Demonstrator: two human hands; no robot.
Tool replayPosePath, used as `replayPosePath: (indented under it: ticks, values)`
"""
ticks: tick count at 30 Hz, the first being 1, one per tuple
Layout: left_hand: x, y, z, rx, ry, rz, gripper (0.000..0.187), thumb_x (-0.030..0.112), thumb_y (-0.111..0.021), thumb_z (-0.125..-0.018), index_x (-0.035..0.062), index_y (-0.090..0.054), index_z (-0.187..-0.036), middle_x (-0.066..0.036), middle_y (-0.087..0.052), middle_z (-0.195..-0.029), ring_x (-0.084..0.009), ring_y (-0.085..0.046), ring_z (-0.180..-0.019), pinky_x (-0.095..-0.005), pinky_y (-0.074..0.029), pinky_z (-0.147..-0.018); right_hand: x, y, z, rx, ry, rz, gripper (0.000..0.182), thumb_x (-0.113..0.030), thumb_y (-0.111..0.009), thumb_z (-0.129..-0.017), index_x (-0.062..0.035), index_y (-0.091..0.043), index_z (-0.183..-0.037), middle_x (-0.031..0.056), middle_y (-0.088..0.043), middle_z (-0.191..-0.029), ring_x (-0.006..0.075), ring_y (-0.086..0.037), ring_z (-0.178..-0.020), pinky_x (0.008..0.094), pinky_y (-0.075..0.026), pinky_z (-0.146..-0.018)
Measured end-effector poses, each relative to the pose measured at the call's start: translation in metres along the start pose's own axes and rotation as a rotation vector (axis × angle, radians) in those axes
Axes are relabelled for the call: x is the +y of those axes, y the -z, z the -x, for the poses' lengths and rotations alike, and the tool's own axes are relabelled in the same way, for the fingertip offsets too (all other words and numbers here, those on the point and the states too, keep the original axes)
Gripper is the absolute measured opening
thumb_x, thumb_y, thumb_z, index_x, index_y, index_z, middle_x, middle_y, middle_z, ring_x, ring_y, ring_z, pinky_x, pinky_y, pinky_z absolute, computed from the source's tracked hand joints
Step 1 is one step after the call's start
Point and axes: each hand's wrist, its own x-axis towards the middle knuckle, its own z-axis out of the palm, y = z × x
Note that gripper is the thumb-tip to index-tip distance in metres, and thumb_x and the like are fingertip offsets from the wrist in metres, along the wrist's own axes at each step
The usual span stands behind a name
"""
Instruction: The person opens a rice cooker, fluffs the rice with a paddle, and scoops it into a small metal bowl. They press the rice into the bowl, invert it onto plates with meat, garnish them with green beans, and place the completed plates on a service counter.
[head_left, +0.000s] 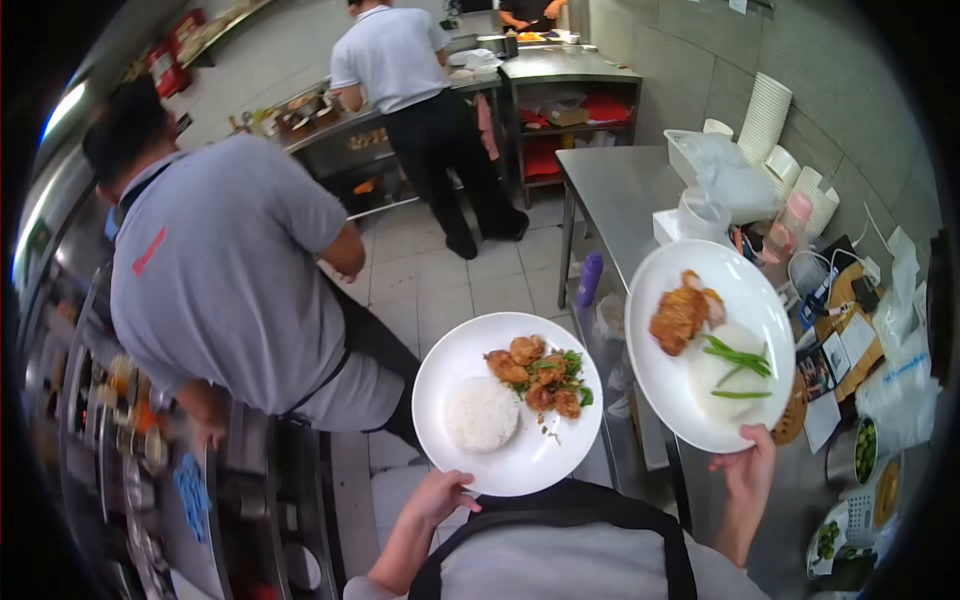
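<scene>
My left hand [440, 496] grips the lower left rim of a round white plate [450, 370], thumb on top and the other fingers underneath. On that plate sit a mound of white rice [481, 414] and browned fried chicken pieces [540, 372] with chopped greens. With my right hand [748, 466] I hold a white oval plate [652, 300] by its bottom edge. It carries a sliced golden-brown cutlet [684, 316] and a pale white mound [722, 375] topped with green stalks [740, 358]. Both plates are held up in front of me, a small gap between them.
A person in a grey shirt [225, 270] stands close on my left; another in a white shirt [392, 58] works at the back counter. Along the right wall, a steel table [620, 190] bears stacked white bowls [765, 118] and a pink bottle [790, 228]. A purple bottle [589, 278] stands beside it.
</scene>
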Motion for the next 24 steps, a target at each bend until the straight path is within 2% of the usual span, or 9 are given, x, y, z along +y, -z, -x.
replayPosePath:
  ticks: [5,9,12,13,18,21,22,24]
  values:
    - [0.094,0.019,-0.087,-0.011,0.03,-0.026,0.04,0.003,-0.046,-0.076,-0.0048,-0.04,-0.115,-0.015,-0.054,-0.101,-0.0232,-0.058,-0.077,-0.0324,-0.054,-0.05,0.018,-0.099,-0.077,-0.122,-0.02,-0.016,0.039,-0.018,-0.047,-0.072,0.0097,-0.048,-0.099,0.0176,-0.06,-0.065,0.0247,-0.054,-0.04,0.0354,-0.046,-0.034]
    - [0.17,0.021,-0.179,-0.063,0.024,-0.035,0.04,0.003,-0.047,-0.076,-0.0047,-0.04,-0.115,-0.016,-0.055,-0.1,-0.0233,-0.059,-0.077,-0.0323,-0.055,-0.051,0.03,-0.155,-0.15,-0.099,-0.022,-0.081,0.039,-0.018,-0.047,-0.072,0.0096,-0.048,-0.1,0.0193,-0.06,-0.071,0.0268,-0.055,-0.041,0.036,-0.046,-0.034]
    - [0.219,0.015,-0.252,-0.052,0.009,0.01,0.039,0.004,-0.052,-0.075,-0.0073,-0.042,-0.111,-0.016,-0.058,-0.091,-0.0235,-0.059,-0.055,-0.0316,-0.053,-0.054,0.039,-0.183,-0.222,-0.123,-0.033,-0.088,0.039,-0.018,-0.047,-0.073,0.0093,-0.048,-0.1,0.0191,-0.06,-0.072,0.0276,-0.055,-0.042,0.037,-0.047,-0.034]
    - [0.23,0.022,-0.283,-0.126,0.0,0.018,0.04,0.005,-0.052,-0.075,-0.0073,-0.042,-0.111,-0.017,-0.059,-0.091,-0.0232,-0.06,-0.058,-0.031,-0.053,-0.055,0.041,-0.193,-0.247,-0.109,-0.023,-0.088,0.039,-0.018,-0.047,-0.073,0.0093,-0.048,-0.1,0.0191,-0.06,-0.072,0.0276,-0.055,-0.042,0.037,-0.047,-0.034]
    - [0.322,0.005,-0.382,-0.101,-0.013,0.015,0.042,0.006,-0.051,-0.075,-0.0075,-0.041,-0.113,-0.016,-0.059,-0.094,-0.0229,-0.061,-0.063,-0.0289,-0.053,-0.055,0.014,-0.273,-0.377,-0.144,0.058,-0.045,0.036,-0.019,-0.046,-0.074,0.009,-0.048,-0.098,0.0183,-0.06,-0.071,0.0264,-0.058,-0.048,0.0378,-0.048,-0.039]
    - [0.375,0.009,-0.434,-0.113,-0.017,-0.017,0.042,0.004,-0.051,-0.074,-0.0105,-0.039,-0.112,-0.019,-0.056,-0.097,-0.0255,-0.06,-0.067,-0.0324,-0.052,-0.05,-0.002,-0.321,-0.445,-0.142,0.069,-0.005,0.033,-0.02,-0.046,-0.076,0.008,-0.05,-0.093,0.0171,-0.06,-0.07,0.0254,-0.058,-0.049,0.0371,-0.048,-0.041]
    - [0.393,0.004,-0.452,-0.082,-0.043,0.01,0.041,0.003,-0.05,-0.073,-0.0123,-0.04,-0.11,-0.02,-0.057,-0.093,-0.0256,-0.06,-0.064,-0.0322,-0.053,-0.048,-0.007,-0.337,-0.468,-0.117,0.077,-0.018,0.032,-0.019,-0.046,-0.076,0.0076,-0.051,-0.092,0.0168,-0.06,-0.069,0.0252,-0.057,-0.048,0.037,-0.048,-0.041]
    - [0.428,-0.002,-0.494,-0.114,-0.047,0.02,0.039,0.003,-0.049,-0.074,-0.0098,-0.042,-0.11,-0.019,-0.057,-0.093,-0.0247,-0.061,-0.064,-0.0325,-0.053,-0.048,-0.017,-0.361,-0.508,-0.094,0.097,-0.028,0.031,-0.019,-0.046,-0.076,0.0072,-0.051,-0.091,0.0164,-0.06,-0.068,0.0249,-0.057,-0.047,0.0368,-0.048,-0.042]
